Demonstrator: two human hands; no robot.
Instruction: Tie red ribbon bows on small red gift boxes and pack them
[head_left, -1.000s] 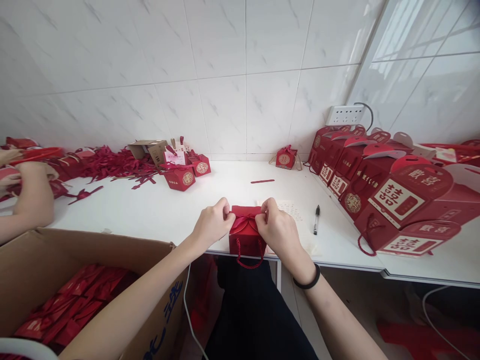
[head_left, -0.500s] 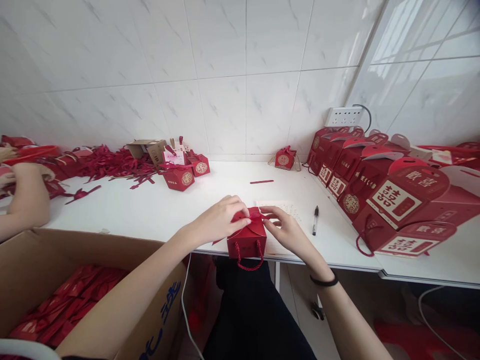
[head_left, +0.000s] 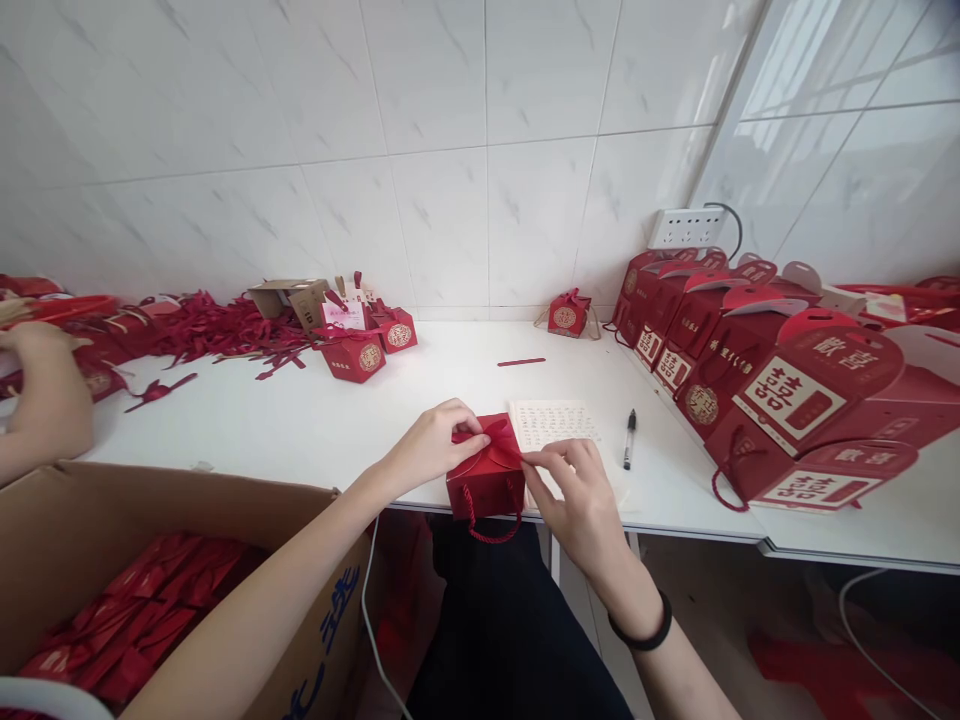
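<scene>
A small red gift box [head_left: 480,492] stands at the table's front edge, its twisted red rope handle [head_left: 491,538] hanging down over the edge. Across its top lies a red ribbon bow [head_left: 501,437]. My left hand [head_left: 442,438] pinches the bow at its left side, fingers closed. My right hand [head_left: 570,490] is at the right of the box, thumb and forefinger pinched on the ribbon's right part. The fingers of both hands partly cover the ribbon.
Several large red gift boxes [head_left: 795,390] line the right side. A pen [head_left: 629,440] and a handwritten sheet [head_left: 555,420] lie nearby. Small red boxes [head_left: 354,358] and a ribbon heap [head_left: 214,325] are behind. A cardboard box [head_left: 300,500] stands left, beside another person's arm [head_left: 52,390].
My right hand has moved down and outward, drawing the ribbon to the right. My left hand and the gift box have shifted slightly left. More of the handwritten sheet shows.
</scene>
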